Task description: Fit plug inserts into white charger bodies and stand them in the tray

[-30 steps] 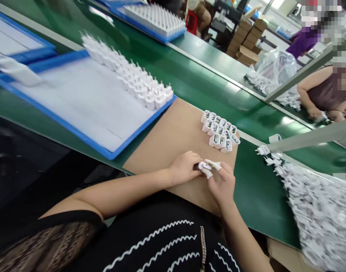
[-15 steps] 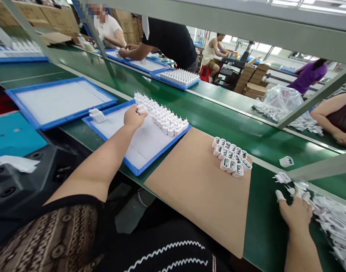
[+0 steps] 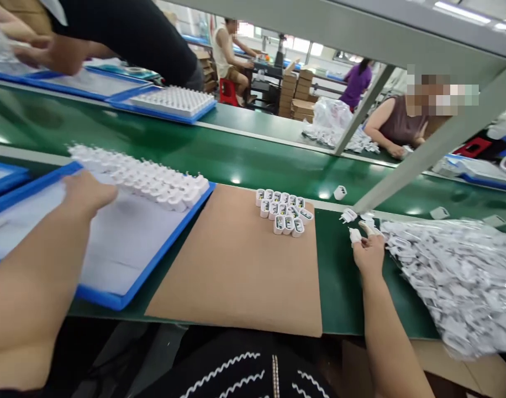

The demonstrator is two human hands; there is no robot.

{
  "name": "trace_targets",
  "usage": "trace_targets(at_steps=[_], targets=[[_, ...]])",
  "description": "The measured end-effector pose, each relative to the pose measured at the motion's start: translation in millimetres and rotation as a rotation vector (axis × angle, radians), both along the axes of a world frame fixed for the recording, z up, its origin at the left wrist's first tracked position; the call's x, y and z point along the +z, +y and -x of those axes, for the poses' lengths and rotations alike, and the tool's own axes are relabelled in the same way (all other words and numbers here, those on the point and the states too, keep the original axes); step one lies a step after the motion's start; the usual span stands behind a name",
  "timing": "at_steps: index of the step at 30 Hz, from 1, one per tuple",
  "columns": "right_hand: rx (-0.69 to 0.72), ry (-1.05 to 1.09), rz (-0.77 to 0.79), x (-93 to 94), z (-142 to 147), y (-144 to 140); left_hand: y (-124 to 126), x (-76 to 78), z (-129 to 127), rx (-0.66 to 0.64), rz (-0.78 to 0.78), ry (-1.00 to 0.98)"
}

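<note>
My left hand (image 3: 87, 193) is over the blue-rimmed tray (image 3: 141, 276), close to rows of white plug chargers (image 3: 162, 182) standing prongs up. Its fingertips are blurred and turned away, so what they hold, if anything, is hidden. My right hand (image 3: 369, 255), with white finger covers, has thumb and fingers closed around a small white plug cap (image 3: 354, 235) with pins. Two similar caps lie just beyond it, one a pronged cap (image 3: 349, 215). Between the hands, open white charger housings (image 3: 283, 210) showing circuit boards stand on a brown cardboard sheet (image 3: 236, 276).
A large clear bag of white plastic parts (image 3: 464, 282) lies to the right. A slanted metal post (image 3: 422, 149) rises behind my right hand. Single housings, one a white housing (image 3: 340, 192), sit on the green belt (image 3: 244, 160). Co-workers sit and stand across the line.
The view has swung right. My left hand, which showed a white charger over the tray, is now blurred beside the rows. My right hand's spread fingers have closed on a plug cap.
</note>
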State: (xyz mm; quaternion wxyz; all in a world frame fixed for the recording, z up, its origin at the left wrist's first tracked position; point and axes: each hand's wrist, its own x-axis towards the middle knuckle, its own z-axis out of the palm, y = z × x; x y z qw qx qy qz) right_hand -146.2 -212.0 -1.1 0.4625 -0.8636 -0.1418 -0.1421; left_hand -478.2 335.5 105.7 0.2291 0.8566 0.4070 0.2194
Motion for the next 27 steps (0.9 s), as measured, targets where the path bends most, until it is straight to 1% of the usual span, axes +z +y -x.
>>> trace_targets(at_steps=[1,2,3,4,5,6,7,8,10,11,12,13,15,17,18,20,22,25,27], targets=[[0.038,0.089,-0.124,1.6,4.5,3.8,-10.7,8.4,-5.0,-0.017,-0.106,-0.083],[0.084,0.188,-0.248,2.4,8.7,7.5,-22.5,16.0,-12.8,0.015,-0.219,-0.174],[0.132,0.280,-0.359,2.3,12.6,11.0,-35.1,22.2,-23.7,0.053,-0.313,-0.247],[0.174,0.355,-0.445,1.4,16.1,14.4,-48.3,26.9,-38.2,0.057,-0.388,-0.293],[0.200,0.402,-0.499,-0.5,19.0,17.7,-62.2,30.1,-56.1,0.029,-0.445,-0.319],[0.210,0.418,-0.519,-3.2,21.5,20.7,-76.8,32.0,-77.4,-0.041,-0.491,-0.334],[0.203,0.407,-0.517,-6.6,23.3,23.3,-92.2,32.9,-101.5,-0.161,-0.515,-0.326],[0.186,0.384,-0.508,-10.4,24.6,25.6,-108.7,32.9,-127.8,-0.319,-0.511,-0.290],[0.148,0.336,-0.501,-18.2,25.6,28.8,-144.2,30.8,-184.6,-0.618,-0.442,-0.146],[0.132,0.308,-0.498,-21.5,25.6,29.6,-162.7,28.7,-213.7,-0.725,-0.389,-0.036],[0.121,0.282,-0.493,-24.1,25.4,30.0,-181.3,25.7,-242.3,-0.794,-0.330,0.091],[0.117,0.258,-0.486,-25.8,25.2,30.0,-199.2,22.0,-270.0,-0.825,-0.274,0.209],[0.123,0.220,-0.464,-26.9,25.4,29.6,-231.8,12.5,-320.5,-0.827,-0.199,0.385],[0.140,0.190,-0.435,-26.0,26.4,29.9,-258.1,1.6,-362.1,-0.797,-0.163,0.468],[0.152,0.178,-0.421,-25.4,27.1,30.6,-268.6,-3.9,-378.7,-0.778,-0.146,0.498],[0.176,0.163,-0.399,-25.1,28.5,33.0,-284.8,-14.0,-403.0,-0.738,-0.105,0.558],[0.197,0.161,-0.389,-26.1,29.5,35.6,-296.2,-21.7,-415.8,-0.720,-0.082,0.583],[0.211,0.183,-0.400,-27.6,29.4,37.8,-307.2,-25.4,-418.4,-0.730,-0.097,0.557],[0.200,0.207,-0.426,-26.3,28.2,37.4,-311.1,-21.5,-412.8,-0.745,-0.110,0.537]])
